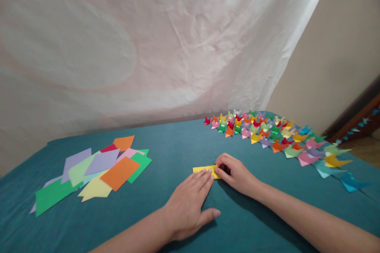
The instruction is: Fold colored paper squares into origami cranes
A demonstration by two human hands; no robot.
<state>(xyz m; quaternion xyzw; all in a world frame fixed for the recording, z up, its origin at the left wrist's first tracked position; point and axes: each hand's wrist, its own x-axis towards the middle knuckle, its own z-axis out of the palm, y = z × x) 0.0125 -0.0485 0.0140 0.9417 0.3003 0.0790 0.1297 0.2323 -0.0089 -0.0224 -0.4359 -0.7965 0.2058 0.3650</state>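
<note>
A folded yellow paper strip (pixel 203 169) lies on the teal tablecloth (pixel 172 146) in front of me. My left hand (pixel 190 201) lies flat with fingers stretched out, the fingertips pressing on the strip's near edge. My right hand (pixel 236 174) is curled over the strip's right end, fingers pinched on the paper. The strip's right part is hidden under that hand.
A loose pile of coloured paper sheets (pixel 97 170) lies at the left. Several small folded paper birds (pixel 276 134) stand in rows at the right and back right. A creased white cloth (pixel 148 47) hangs behind the table. A wooden piece (pixel 356 120) shows at far right.
</note>
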